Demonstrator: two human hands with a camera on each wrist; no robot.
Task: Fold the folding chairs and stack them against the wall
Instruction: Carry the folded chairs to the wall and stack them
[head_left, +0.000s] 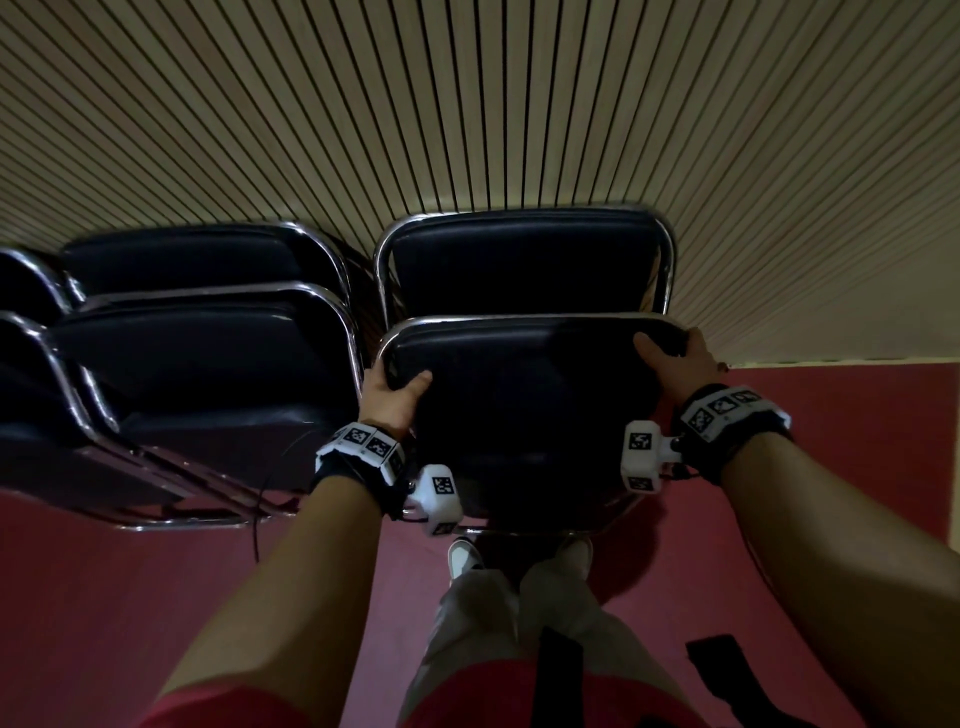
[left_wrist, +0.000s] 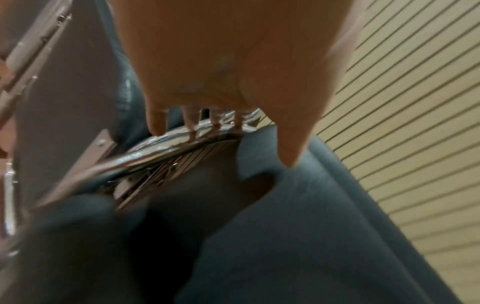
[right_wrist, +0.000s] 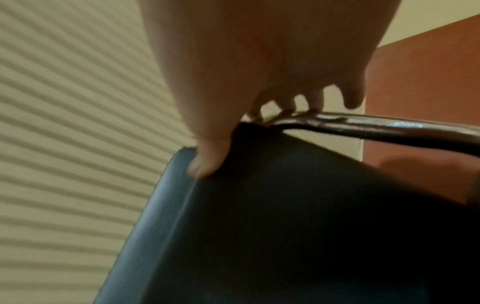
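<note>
A folded chair (head_left: 524, 395) with a dark padded back and chrome frame stands upright in front of me. My left hand (head_left: 395, 387) grips its top left corner, thumb on the pad (left_wrist: 291, 152) and fingers curled over the chrome tube (left_wrist: 182, 133). At the top right corner my right hand (head_left: 675, 353) holds the frame the same way, thumb on the pad (right_wrist: 207, 166) and fingers round the tube (right_wrist: 389, 125). Another folded chair (head_left: 524, 260) leans against the slatted wall (head_left: 467, 104) just behind it.
A row of folded dark chairs (head_left: 197, 353) leans against the wall to the left, close beside the held one. Red floor (head_left: 831, 441) lies open to the right. My feet (head_left: 467, 556) stand right behind the held chair's base.
</note>
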